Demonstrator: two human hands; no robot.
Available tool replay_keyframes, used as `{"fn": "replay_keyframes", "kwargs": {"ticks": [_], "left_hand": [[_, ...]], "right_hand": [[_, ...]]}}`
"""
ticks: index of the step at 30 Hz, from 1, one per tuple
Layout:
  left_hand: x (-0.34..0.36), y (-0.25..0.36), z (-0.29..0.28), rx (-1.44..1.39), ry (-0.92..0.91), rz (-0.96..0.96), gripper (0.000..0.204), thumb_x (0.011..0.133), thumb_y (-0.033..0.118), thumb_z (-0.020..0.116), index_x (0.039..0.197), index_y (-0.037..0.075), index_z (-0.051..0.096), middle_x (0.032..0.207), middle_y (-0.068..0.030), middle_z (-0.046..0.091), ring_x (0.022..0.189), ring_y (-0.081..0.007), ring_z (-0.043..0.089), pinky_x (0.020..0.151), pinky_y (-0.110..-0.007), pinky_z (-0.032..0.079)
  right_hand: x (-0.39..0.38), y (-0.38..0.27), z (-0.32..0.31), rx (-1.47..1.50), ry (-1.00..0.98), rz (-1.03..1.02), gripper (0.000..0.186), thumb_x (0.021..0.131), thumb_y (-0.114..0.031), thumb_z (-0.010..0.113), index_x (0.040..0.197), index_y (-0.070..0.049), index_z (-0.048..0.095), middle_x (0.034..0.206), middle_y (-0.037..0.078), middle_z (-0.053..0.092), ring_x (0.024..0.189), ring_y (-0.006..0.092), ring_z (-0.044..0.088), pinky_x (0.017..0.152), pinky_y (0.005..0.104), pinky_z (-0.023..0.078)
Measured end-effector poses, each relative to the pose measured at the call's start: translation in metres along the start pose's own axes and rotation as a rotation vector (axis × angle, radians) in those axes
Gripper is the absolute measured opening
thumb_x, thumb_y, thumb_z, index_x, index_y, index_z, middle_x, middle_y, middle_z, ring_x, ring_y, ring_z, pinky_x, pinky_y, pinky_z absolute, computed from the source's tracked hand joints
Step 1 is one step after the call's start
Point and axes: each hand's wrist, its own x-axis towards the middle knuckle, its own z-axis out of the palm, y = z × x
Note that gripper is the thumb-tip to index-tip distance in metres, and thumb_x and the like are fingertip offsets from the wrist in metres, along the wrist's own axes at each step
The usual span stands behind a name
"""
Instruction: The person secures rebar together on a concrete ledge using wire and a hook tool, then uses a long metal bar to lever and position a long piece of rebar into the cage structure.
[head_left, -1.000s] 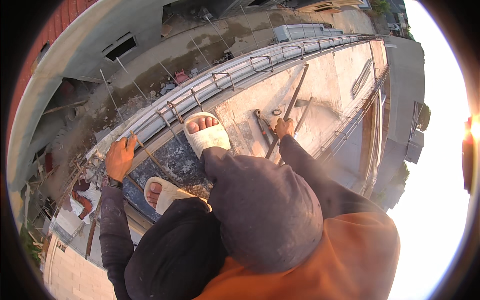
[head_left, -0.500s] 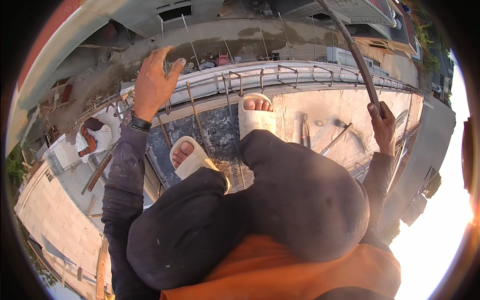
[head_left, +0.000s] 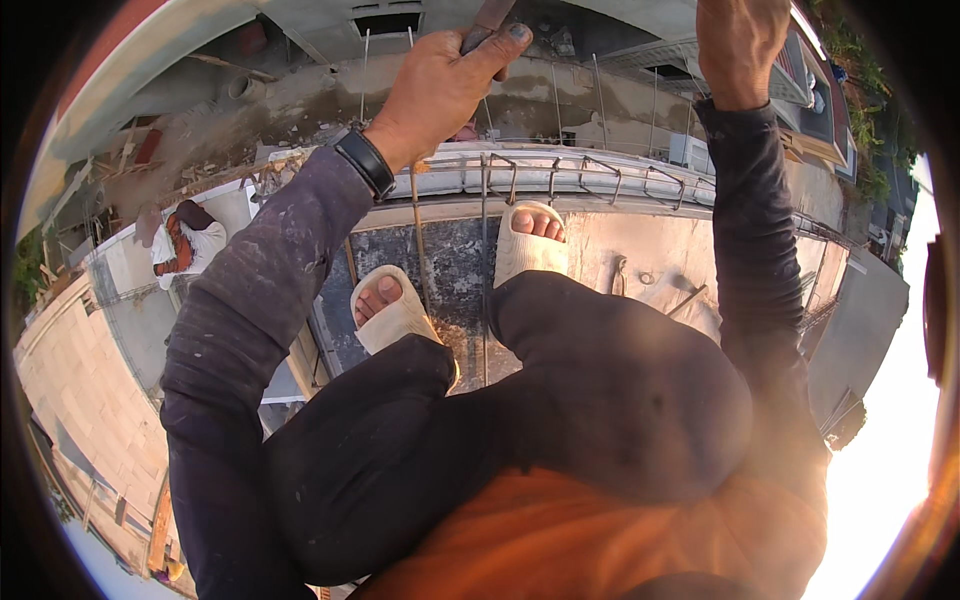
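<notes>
Bar [head_left: 486,25]: in my left grip [head_left: 435,95], rising past its thumb side and out at the top edge; the rest of it I cannot see.
Handling: I judge it stiff and hard, not fragile, probably fairly heavy if it is metal; dust could make it a little slippery.
Where to hold: around the narrow shaft, with the thumb pressed to its side, as my left grip has it.
Left grip: closed round the bar, thumb pointing up and to the right.
Left arm: stretched forward and slanting inward, wrist high, with a black watch [head_left: 365,163] just below the grip.
Right grip [head_left: 742,45]: raised, well right of the left one; its fingers run out of view, so I cannot tell how closed it is or what it holds.
Right arm: reaching almost straight up.
Pliers [head_left: 619,277]: lying below and between my two grips, well apart from both.
Sandals [head_left: 533,257]: under me, below the left grip.
</notes>
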Motion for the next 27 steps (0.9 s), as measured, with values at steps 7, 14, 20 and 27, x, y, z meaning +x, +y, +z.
{"fn": "replay_keyframes", "kwargs": {"ticks": [7, 14, 20, 27], "left_hand": [[0.034, -0.018, 0.047, -0.601, 0.085, -0.220, 0.033, 0.100, 0.037, 0.061, 0.087, 0.007, 0.061, 0.062, 0.0043, 0.047, 0.050, -0.0084, 0.039, 0.052, -0.029, 0.035], [-0.008, -0.147, 0.009, 0.104, -0.055, -0.078, 0.045, 0.101, 0.040, 0.053, 0.123, 0.002, 0.063, 0.117, -0.0170, 0.073, 0.110, -0.0319, 0.067, 0.094, -0.038, 0.051], [-0.036, -0.160, 0.016, 0.048, -0.158, -0.330, 0.055, 0.103, 0.043, 0.051, 0.134, 0.000, 0.062, 0.118, -0.0184, 0.073, 0.110, -0.0308, 0.069, 0.099, -0.037, 0.049], [-0.025, -0.154, 0.016, 0.207, -0.177, -0.457, 0.048, 0.101, 0.031, 0.060, 0.128, -0.008, 0.061, 0.106, -0.0152, 0.075, 0.099, -0.0213, 0.073, 0.090, -0.033, 0.053]], "right_hand": [[0.003, 0.079, 0.153, 1.049, -0.410, 0.817, 0.037, 0.104, -0.045, 0.062, 0.107, -0.008, 0.054, 0.073, 0.004, 0.059, 0.057, 0.0188, 0.061, 0.053, 0.0371, 0.054], [-0.035, 0.163, 0.239, 0.598, -0.290, 0.890, 0.031, 0.104, -0.038, 0.060, 0.097, -0.009, 0.055, 0.064, 0.003, 0.052, 0.044, 0.0164, 0.050, 0.038, 0.0339, 0.040], [-0.080, 0.198, 0.275, 0.463, -0.331, 0.983, 0.032, 0.103, -0.036, 0.061, 0.092, -0.007, 0.054, 0.060, 0.004, 0.052, 0.040, 0.0172, 0.049, 0.036, 0.0358, 0.039], [-0.106, 0.206, 0.309, 0.448, -0.354, 1.031, 0.040, 0.096, -0.037, 0.072, 0.101, 0.002, 0.063, 0.066, 0.008, 0.060, 0.050, 0.0178, 0.056, 0.046, 0.0368, 0.046]]}}
